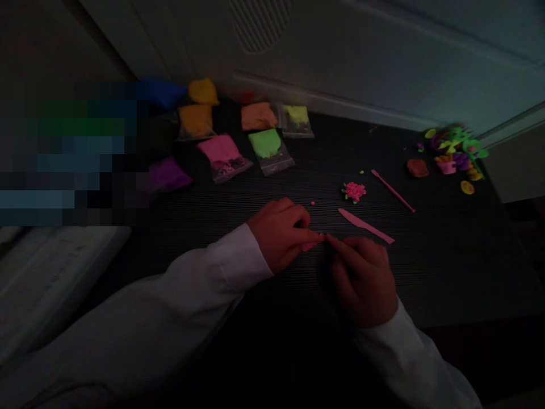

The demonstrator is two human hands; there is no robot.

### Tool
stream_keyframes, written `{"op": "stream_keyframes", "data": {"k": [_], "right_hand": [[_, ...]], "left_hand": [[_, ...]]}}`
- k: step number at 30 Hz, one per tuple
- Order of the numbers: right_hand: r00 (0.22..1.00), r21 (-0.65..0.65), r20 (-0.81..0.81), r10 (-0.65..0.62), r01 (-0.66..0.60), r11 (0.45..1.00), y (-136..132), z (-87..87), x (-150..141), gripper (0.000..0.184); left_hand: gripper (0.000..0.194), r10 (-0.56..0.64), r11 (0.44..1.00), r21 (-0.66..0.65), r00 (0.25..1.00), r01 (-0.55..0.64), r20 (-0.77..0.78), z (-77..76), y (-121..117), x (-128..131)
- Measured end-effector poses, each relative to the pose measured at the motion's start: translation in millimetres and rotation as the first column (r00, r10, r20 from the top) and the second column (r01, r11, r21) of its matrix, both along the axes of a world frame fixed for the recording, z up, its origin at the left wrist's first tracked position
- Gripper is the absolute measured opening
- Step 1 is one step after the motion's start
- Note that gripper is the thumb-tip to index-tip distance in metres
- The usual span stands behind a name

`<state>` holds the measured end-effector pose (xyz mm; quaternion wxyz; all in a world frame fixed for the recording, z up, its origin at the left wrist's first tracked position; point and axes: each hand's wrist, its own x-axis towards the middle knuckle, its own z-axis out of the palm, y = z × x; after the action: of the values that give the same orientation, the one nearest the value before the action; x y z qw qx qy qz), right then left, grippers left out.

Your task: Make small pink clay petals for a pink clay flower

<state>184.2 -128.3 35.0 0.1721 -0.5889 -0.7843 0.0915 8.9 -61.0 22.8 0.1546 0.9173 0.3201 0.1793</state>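
The left hand touches pink clay, the right hand just beside; cannot tell if either grip holds it. Right, a flower lies beyond a knife.

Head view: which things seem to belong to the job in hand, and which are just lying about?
Likely in the job:
- left hand and right hand
- pink piece by their fingertips
- perhaps the flower and knife, close by but untouched

Apparently lying about:
- brown lump
- green bag
- orange bag
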Motion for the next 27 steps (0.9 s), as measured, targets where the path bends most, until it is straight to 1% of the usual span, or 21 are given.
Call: {"op": "stream_keyframes", "data": {"k": [3,12,21,27], "right_hand": [[1.0,0.009,0.007,-0.007,0.007,1.0,0.0,-0.9,-0.4,0.034],[1.0,-0.025,0.021,0.005,-0.004,1.0,1.1,2.2,-2.1,0.034],[0.999,-0.043,0.04,0.014,-0.012,0.999,0.6,0.9,-2.4,0.034],[0.999,-0.03,0.015,0.028,-0.027,0.999,1.7,1.8,-3.5,0.034]], "left_hand": [[0.025,0.002,1.0,0.003,1.0,-0.002,-0.003,0.5,-0.1,0.1],[0.026,-0.003,1.0,0.011,1.0,0.003,0.02,-0.4,-0.2,0.0],[0.025,-0.011,1.0,0.018,0.999,0.011,0.03,-0.5,-0.3,-0.5],[0.025,-0.014,1.0,0.005,1.0,0.013,0.022,0.4,-0.5,-0.4]]}}
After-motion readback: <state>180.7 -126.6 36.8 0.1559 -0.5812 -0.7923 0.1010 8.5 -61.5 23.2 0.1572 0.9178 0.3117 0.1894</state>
